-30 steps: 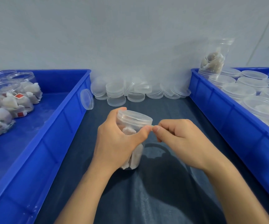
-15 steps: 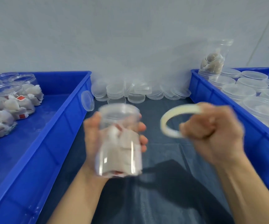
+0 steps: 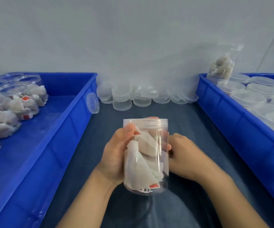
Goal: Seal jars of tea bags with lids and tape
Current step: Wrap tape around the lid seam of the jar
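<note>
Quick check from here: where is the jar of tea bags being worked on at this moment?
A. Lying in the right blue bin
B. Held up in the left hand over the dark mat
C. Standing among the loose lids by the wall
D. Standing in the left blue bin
B: the lidded jar is gripped by the left hand above the dark mat, between the two blue bins.

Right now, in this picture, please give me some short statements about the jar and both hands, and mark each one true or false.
1. The left hand grips the jar of tea bags. True.
2. The jar has no lid. False: a clear lid sits on its top.
3. The jar stands on the table. False: it is held up above the dark table.
4. The right hand is at the jar's right side. True, but whether it holds the jar or something else cannot be told.
5. Loose lids lie at the wall between the two blue trays. True.
</note>
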Available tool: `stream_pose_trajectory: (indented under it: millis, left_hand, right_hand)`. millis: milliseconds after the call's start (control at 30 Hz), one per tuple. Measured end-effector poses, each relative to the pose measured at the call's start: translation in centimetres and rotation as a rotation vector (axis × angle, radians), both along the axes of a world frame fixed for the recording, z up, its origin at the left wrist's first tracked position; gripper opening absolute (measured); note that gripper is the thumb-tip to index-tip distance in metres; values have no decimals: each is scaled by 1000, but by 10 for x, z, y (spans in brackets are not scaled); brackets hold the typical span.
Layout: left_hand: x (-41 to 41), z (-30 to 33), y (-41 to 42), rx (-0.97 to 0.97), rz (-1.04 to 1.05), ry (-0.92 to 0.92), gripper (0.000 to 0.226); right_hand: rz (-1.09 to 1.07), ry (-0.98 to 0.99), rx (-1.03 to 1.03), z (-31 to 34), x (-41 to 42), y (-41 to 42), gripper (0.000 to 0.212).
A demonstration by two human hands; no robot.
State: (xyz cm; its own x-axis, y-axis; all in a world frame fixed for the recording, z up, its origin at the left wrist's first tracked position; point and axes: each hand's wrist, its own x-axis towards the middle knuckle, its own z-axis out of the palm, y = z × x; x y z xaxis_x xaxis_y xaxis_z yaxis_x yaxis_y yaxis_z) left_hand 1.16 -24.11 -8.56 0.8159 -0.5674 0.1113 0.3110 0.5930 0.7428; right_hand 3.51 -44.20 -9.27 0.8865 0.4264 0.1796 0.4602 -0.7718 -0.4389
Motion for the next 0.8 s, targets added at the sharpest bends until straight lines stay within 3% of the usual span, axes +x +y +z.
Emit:
stream_pose_trajectory:
  millis: [233,333,400,467,600,700,800]
  left_hand:
    - [1,0,-5,106,234,-25,112]
    - [2,0,-7,160,346,-45,112]
    - [3,-1,-9,212,422,-77,111]
    - [4,-3,-13,225,478,-90,109]
    - [2,-6,-19,243,526,-130,101]
    - [1,-7,-22,225,525,-141,95]
    - [2,-8,-23,202,514,-135,76]
  right_hand:
    - [-114,-25,19,8,-2,-6,37]
    - [-203,-122,399,18,-5,-5,14]
    - [-137,-16,783,24,-11,3,28]
    - [-16,98,972,25,-19,14,49]
    - [31,112,933,19,-29,39,70]
    - [-25,63,920,14,-28,45,69]
    - [-21,63,946,13,-27,44,57]
